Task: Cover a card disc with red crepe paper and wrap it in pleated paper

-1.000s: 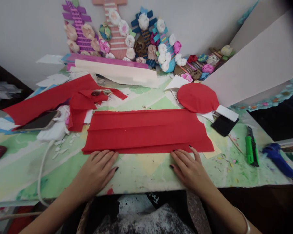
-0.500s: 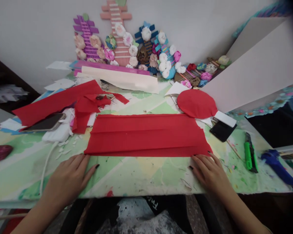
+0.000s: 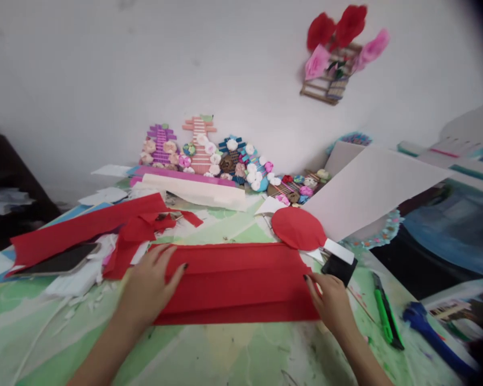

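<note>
A wide red strip of what looks like crepe paper (image 3: 241, 284) lies flat on the table with lengthwise creases. My left hand (image 3: 151, 281) is over its left end, fingers stretched towards the far edge and thumb apart. At the right end, my right hand (image 3: 328, 297) has its fingers loosely bent and apart, with the fingertips by the paper's edge. Whether either hand touches the paper is hard to tell. Just beyond the right end sits a red round piece (image 3: 298, 228).
Red scraps (image 3: 140, 230) and a phone (image 3: 60, 260) lie at left. To the right are a green cutter knife (image 3: 386, 311), a blue-handled tool (image 3: 437, 338) and a white board (image 3: 370, 187). Decorated guitar-shaped crafts (image 3: 201, 145) lean on the wall behind.
Both hands have moved forward from the paper's near edge, the left onto its left end and the right along its right end. The camera view has tilted up.
</note>
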Action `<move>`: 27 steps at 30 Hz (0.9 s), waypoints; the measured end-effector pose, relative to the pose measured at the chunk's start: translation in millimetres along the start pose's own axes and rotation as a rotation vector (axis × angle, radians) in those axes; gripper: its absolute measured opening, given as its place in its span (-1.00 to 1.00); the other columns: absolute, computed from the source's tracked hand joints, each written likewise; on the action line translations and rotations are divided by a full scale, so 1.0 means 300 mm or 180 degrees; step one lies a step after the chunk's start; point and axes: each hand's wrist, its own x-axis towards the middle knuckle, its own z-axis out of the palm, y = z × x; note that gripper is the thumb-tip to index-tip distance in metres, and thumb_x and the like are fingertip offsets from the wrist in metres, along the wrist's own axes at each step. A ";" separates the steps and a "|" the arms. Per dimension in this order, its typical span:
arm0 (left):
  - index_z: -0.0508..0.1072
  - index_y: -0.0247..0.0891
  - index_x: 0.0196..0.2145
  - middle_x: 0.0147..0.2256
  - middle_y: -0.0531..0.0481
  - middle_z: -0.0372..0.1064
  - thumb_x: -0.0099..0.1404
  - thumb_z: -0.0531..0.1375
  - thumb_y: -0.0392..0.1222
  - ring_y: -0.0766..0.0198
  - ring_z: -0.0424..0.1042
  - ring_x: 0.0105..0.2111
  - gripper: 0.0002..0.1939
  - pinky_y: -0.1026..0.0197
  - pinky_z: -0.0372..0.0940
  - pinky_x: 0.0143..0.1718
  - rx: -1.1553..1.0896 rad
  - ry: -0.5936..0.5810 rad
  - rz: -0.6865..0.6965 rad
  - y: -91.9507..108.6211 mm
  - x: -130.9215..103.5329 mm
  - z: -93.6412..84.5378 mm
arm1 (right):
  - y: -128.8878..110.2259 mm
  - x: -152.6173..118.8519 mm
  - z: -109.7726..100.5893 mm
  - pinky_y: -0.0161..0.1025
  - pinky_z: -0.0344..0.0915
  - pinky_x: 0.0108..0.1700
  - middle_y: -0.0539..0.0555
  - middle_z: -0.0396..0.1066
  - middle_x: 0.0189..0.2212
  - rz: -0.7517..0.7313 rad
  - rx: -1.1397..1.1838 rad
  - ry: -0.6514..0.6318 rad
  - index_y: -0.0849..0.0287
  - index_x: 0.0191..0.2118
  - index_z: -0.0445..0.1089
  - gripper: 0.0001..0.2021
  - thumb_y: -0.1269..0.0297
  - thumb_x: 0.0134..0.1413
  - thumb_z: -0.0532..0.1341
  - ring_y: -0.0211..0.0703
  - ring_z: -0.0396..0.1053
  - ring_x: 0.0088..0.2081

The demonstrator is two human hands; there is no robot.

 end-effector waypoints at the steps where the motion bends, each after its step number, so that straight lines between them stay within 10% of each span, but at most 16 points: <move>1: 0.28 -0.38 0.07 0.04 -0.35 0.29 0.35 0.02 -0.07 -0.09 0.30 0.04 -0.57 -0.11 0.24 0.01 -0.0018 -0.0114 -0.0063 0.047 0.063 0.047 | -0.020 0.048 0.023 -0.07 0.27 -0.20 0.16 0.51 -0.43 0.0181 0.0312 0.0005 0.18 -0.32 0.43 -0.74 0.24 0.25 0.03 -0.01 0.45 -0.37; 6: 0.23 -0.37 0.13 0.19 -0.37 0.11 0.24 0.15 -0.03 -0.13 0.13 0.19 -0.43 -0.08 0.09 0.15 -0.0657 -0.1767 0.0364 0.148 0.285 0.264 | -0.095 0.173 0.126 -0.11 0.25 -0.37 0.22 0.47 -0.42 0.0765 0.0850 0.0063 0.10 -0.32 0.38 -0.76 0.15 0.22 0.03 0.03 0.39 -0.44; 10: 0.37 -0.26 -0.06 -0.01 -0.20 0.32 0.13 0.24 -0.01 0.01 0.31 0.00 -0.55 0.08 0.19 0.03 -0.0889 -0.2308 0.0703 0.123 0.364 0.320 | -0.070 0.123 0.149 -0.19 0.09 -0.54 0.01 0.28 -0.70 0.1133 0.1092 0.0165 0.04 -0.44 0.26 -0.75 0.03 0.17 0.09 -0.11 0.19 -0.67; 27: 0.51 -0.26 -0.28 -0.26 -0.03 0.50 0.00 0.18 -0.27 0.11 0.46 -0.25 -0.73 0.22 0.30 -0.25 -0.1323 -0.3530 0.0530 0.285 0.374 0.149 | 0.041 0.087 0.072 -0.33 -0.02 -0.52 -0.11 0.13 -0.65 0.2102 0.1870 0.0898 0.19 -0.37 0.36 -0.63 -0.06 0.14 0.09 -0.30 0.05 -0.60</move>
